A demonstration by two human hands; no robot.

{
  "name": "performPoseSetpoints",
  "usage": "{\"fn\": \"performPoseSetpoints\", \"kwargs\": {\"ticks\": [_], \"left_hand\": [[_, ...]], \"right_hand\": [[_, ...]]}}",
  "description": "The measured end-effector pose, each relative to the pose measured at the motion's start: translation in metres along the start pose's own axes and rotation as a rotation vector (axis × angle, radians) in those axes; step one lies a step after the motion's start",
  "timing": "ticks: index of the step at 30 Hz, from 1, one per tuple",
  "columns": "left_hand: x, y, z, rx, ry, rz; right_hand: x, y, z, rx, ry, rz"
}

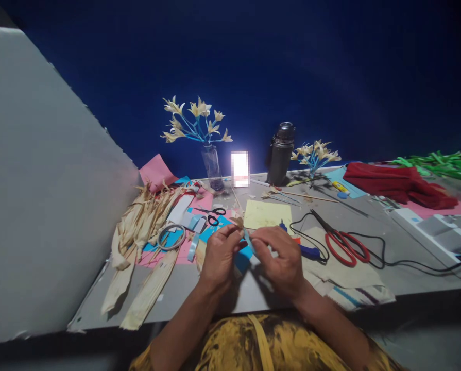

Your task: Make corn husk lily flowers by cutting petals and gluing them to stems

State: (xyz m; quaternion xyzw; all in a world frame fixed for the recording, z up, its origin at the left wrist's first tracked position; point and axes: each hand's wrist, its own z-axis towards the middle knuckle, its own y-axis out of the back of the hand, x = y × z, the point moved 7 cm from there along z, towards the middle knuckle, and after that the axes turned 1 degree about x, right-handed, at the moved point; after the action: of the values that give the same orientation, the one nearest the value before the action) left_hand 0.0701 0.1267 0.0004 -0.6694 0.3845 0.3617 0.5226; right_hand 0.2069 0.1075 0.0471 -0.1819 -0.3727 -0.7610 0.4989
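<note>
Monitoring remotely, six o'clock: left hand (218, 253) curled, hold unclear; right hand (281, 252) pinched blue strip (248, 238). Strip-fitting, I judged; next needed steady tension.

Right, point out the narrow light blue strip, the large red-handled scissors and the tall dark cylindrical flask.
Narrow light blue strip (248, 239), head view: on its exposed stretch.
Large red-handled scissors (325, 225), head view: on the dark blades.
Tall dark cylindrical flask (280, 158), head view: on its body.
</note>
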Motion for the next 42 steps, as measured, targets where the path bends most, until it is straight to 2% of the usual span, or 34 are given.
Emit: {"fn": "performPoseSetpoints", "kwargs": {"ticks": [4, 7, 11, 18, 24, 27, 31, 36, 42], "left_hand": [[0.0, -0.006, -0.001, 0.079, -0.03, -0.018], [0.0, -0.01, -0.001, 0.123, -0.052, -0.04], [0.005, -0.012, 0.0, 0.16, -0.033, -0.051], [0.008, -0.007, 0.002, 0.152, -0.026, -0.056], [0.004, -0.009, -0.003, 0.136, -0.015, -0.111], [0.003, -0.008, -0.005, 0.136, -0.034, -0.062], [0.004, -0.005, -0.003, 0.123, -0.037, -0.018], [0.001, -0.004, -0.004, 0.103, -0.036, 0.041], [-0.005, -0.013, -0.01, 0.145, -0.07, 0.195]], "right_hand": [[-0.018, 0.0, 0.005, 0.065, -0.28, 0.149], [-0.021, -0.005, 0.004, 0.111, -0.343, 0.193], [-0.019, -0.007, 0.003, 0.105, -0.342, 0.228], [-0.022, -0.013, 0.0, 0.18, -0.396, 0.3], [-0.024, -0.014, -0.002, 0.166, -0.408, 0.303], [-0.026, -0.014, -0.003, 0.153, -0.403, 0.28], [-0.022, -0.011, -0.002, 0.155, -0.322, 0.198], [-0.015, 0.007, 0.008, 0.153, -0.233, 0.101], [-0.022, 0.006, 0.01, 0.177, -0.312, 0.228]]}}
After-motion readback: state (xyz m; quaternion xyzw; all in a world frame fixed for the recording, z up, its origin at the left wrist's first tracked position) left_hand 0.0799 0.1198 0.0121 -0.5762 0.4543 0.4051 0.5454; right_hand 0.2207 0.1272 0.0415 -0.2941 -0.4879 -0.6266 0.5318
